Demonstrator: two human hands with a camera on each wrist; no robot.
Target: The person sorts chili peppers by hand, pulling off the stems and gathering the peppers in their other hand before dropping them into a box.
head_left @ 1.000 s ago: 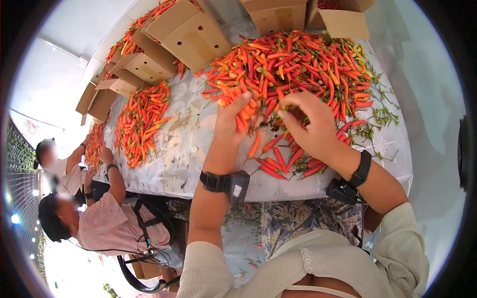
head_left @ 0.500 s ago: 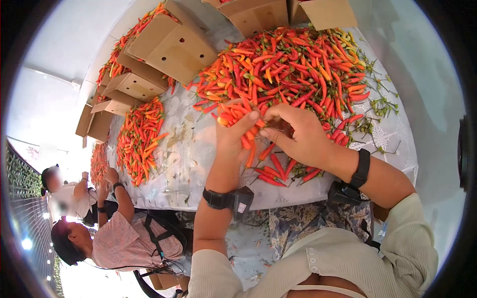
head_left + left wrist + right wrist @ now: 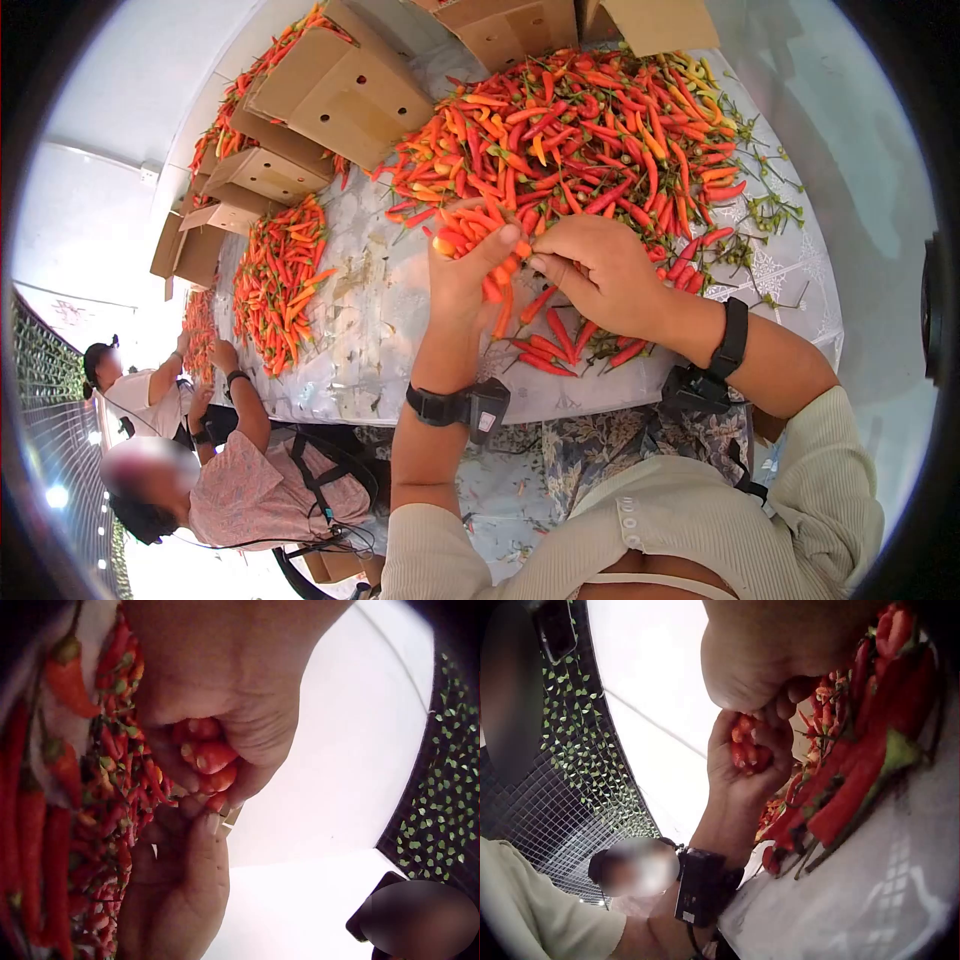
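My left hand (image 3: 462, 285) grips a bunch of orange-red chili peppers (image 3: 465, 235), its thumb laid across them. In the left wrist view, several blunt ends of the held chili peppers (image 3: 214, 757) show pale round marks without stems. My right hand (image 3: 615, 275) has its thumb and forefinger brought together at the end of one chili pepper by the left thumb. Both hands are over the near edge of a large pile of red and orange chili peppers (image 3: 590, 130), many with green stems. In the right wrist view, the bunch (image 3: 748, 744) is partly hidden behind the right hand.
Loose green stems (image 3: 775, 213) lie at the pile's right. A few chili peppers (image 3: 545, 350) rest near the table's front edge. A second chili pile (image 3: 285, 280) and cardboard boxes (image 3: 345, 85) stand left and behind. Two people (image 3: 270, 485) work at the left.
My right hand has come from the pile over to the left hand's bunch, and its fingertips have closed at one chili pepper's end. The head view has shifted slightly.
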